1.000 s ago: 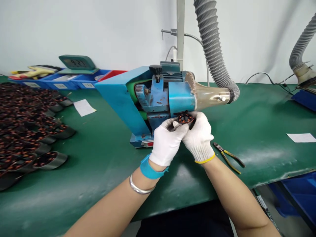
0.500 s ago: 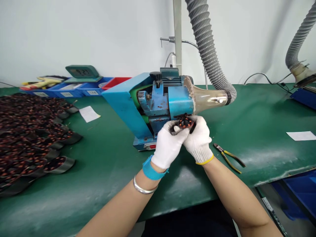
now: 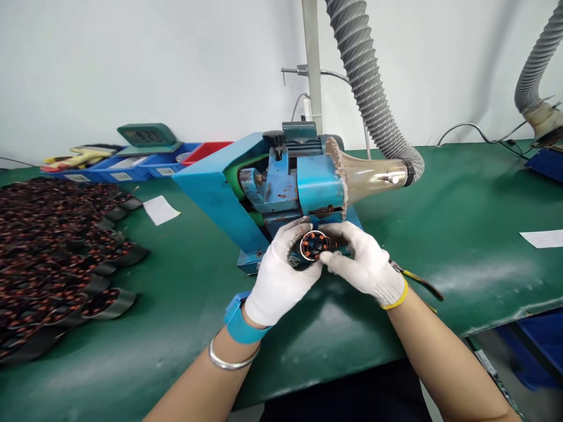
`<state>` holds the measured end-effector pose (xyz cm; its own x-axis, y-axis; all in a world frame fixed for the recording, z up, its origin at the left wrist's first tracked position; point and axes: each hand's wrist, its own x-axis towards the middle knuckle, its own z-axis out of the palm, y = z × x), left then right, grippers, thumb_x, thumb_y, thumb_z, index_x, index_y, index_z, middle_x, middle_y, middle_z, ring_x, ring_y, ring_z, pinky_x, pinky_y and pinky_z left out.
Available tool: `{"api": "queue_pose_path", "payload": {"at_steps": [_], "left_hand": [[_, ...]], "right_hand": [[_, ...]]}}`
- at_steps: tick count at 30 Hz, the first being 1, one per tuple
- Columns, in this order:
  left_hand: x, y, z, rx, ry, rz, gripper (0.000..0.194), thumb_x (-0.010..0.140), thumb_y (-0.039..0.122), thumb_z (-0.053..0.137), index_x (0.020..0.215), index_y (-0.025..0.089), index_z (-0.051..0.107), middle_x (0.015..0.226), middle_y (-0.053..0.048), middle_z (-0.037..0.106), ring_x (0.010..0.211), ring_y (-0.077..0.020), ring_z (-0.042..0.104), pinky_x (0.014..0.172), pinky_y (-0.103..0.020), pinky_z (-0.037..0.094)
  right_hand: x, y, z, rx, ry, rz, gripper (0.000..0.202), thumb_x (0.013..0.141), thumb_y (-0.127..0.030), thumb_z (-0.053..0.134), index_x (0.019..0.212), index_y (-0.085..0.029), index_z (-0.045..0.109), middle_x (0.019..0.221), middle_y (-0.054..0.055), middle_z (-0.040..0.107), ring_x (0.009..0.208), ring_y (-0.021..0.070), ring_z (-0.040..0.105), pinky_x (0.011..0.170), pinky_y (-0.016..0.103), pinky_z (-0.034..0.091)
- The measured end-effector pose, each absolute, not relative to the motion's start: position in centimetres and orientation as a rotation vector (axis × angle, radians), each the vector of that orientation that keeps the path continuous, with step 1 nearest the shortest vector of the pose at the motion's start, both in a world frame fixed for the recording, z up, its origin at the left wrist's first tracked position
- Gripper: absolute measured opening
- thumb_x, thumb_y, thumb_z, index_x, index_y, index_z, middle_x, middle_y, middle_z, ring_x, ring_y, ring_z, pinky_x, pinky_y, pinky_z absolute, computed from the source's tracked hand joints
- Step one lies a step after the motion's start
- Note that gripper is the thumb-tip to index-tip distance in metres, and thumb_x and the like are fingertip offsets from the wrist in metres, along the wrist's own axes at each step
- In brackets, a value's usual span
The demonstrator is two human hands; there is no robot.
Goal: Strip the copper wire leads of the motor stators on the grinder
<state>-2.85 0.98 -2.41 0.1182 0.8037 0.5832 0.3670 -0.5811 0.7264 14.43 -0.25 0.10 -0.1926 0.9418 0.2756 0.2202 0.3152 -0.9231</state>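
Note:
My left hand (image 3: pixel 285 272), in a white glove, is wrapped round a motor stator (image 3: pixel 314 245), a dark ring with copper windings inside. The stator's open end faces up toward me. On its right side my right hand (image 3: pixel 358 258), also gloved, has thumb and fingers closed round thin copper-coloured wire ends at the rim; the fingertips partly hide them. Both hands are just in front of a blue belt-driven machine (image 3: pixel 320 184), below its rounded cover. Diagonal cutting pliers (image 3: pixel 424 283) lie on the green table by my right wrist, which partly covers them.
Many similar stators (image 3: pixel 108 303) stand packed together at the left. Behind them are blue bins (image 3: pixel 127 174), a red bin (image 3: pixel 204 153) and a digital clock (image 3: pixel 147 135). A grey extraction hose (image 3: pixel 365 70) joins the machine's clear funnel (image 3: pixel 369 174). Paper slips (image 3: pixel 160 210) lie on the table (image 3: pixel 189 346).
The stator has come down and slightly left, away from the machine, and tilted so its opening faces me more. My right hand has shifted right and opened its grip round the body.

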Motion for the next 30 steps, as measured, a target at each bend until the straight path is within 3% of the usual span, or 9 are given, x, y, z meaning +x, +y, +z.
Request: {"api": "queue_pose_path", "payload": {"at_steps": [4,9,13,16,21,24,26,28,30], "left_hand": [[-2.2,0.1,-2.2,2.023,1.224,1.434,0.049,0.067,0.021,0.072,0.114,0.017,0.057,0.11,-0.008,0.066,0.099,-0.0214,0.065,0.089,-0.031,0.054],[-1.8,-0.3,-1.8,2.123,1.207,1.48,0.046,0.064,0.016,0.068,0.108,0.016,0.057,0.103,-0.005,0.066,0.091,-0.0176,0.066,0.083,-0.024,0.054],[-2.0,-0.1,-1.9,2.147,1.21,1.486,0.045,0.063,0.014,0.065,0.107,0.015,0.056,0.1,-0.005,0.066,0.089,-0.0169,0.066,0.08,-0.024,0.054],[-2.0,0.0,-1.8,2.145,1.254,1.488,0.043,0.061,0.015,0.066,0.102,0.016,0.056,0.096,-0.004,0.066,0.084,-0.0166,0.066,0.077,-0.025,0.055],[-1.8,0.3,-1.6,1.851,1.364,1.641,0.043,0.057,0.02,0.071,0.095,0.018,0.052,0.088,-0.003,0.065,0.078,-0.0174,0.066,0.071,-0.029,0.056],[-1.3,0.5,-1.9,1.64,1.33,1.616,0.048,0.053,0.025,0.078,0.091,0.019,0.049,0.082,-0.001,0.065,0.074,-0.0173,0.066,0.069,-0.03,0.056],[-0.9,0.5,-2.3,1.498,1.286,1.61,0.054,0.049,0.027,0.082,0.091,0.019,0.048,0.081,0.0,0.065,0.074,-0.0179,0.066,0.07,-0.031,0.056],[-0.6,0.3,-2.8,1.402,1.216,1.601,0.061,0.046,0.027,0.084,0.096,0.018,0.05,0.089,-0.003,0.067,0.083,-0.0205,0.067,0.077,-0.034,0.057],[-0.3,0.1,-3.0,1.37,1.16,1.561,0.064,0.048,0.026,0.083,0.102,0.017,0.051,0.1,-0.007,0.068,0.093,-0.0232,0.067,0.086,-0.037,0.055]], "right_hand": [[14.6,0.3,-0.5,-0.987,-1.348,1.204,0.019,0.077,-0.028,0.066,0.092,-0.017,0.067,0.082,0.002,0.068,0.068,0.0123,0.061,0.063,0.026,0.051],[15.8,1.4,-0.3,-0.812,-0.983,1.34,0.024,0.067,-0.032,0.075,0.083,-0.018,0.065,0.066,-0.004,0.059,0.056,0.0086,0.054,0.059,0.025,0.048],[15.9,0.9,0.4,-1.064,-1.219,1.18,0.035,0.068,-0.039,0.075,0.093,-0.018,0.065,0.071,-0.002,0.062,0.059,0.0099,0.054,0.058,0.025,0.046],[16.1,0.4,0.7,-1.238,-1.583,1.132,0.024,0.074,-0.04,0.069,0.083,-0.018,0.066,0.068,-0.002,0.062,0.06,0.0107,0.053,0.055,0.023,0.042],[17.7,1.2,0.6,-1.229,-1.222,0.942,0.027,0.081,-0.045,0.061,0.078,-0.019,0.06,0.066,-0.002,0.06,0.062,0.0115,0.056,0.061,0.024,0.047],[16.9,1.0,0.5,-1.264,-1.299,1.094,0.031,0.074,-0.045,0.07,0.089,-0.019,0.061,0.069,-0.001,0.063,0.063,0.0132,0.059,0.06,0.027,0.05],[15.3,0.3,0.4,-1.305,-1.429,1.219,0.047,0.066,-0.04,0.077,0.105,-0.019,0.062,0.076,0.001,0.067,0.066,0.0159,0.063,0.062,0.029,0.052],[13.6,-0.3,0.0,-1.313,-1.472,1.171,0.056,0.063,-0.036,0.079,0.114,-0.019,0.06,0.09,0.004,0.07,0.077,0.019,0.065,0.071,0.033,0.054],[12.6,-0.4,-0.5,-1.256,-1.446,1.101,0.053,0.067,-0.035,0.076,0.115,-0.018,0.061,0.104,0.006,0.069,0.09,0.0212,0.066,0.082,0.036,0.054]]}}
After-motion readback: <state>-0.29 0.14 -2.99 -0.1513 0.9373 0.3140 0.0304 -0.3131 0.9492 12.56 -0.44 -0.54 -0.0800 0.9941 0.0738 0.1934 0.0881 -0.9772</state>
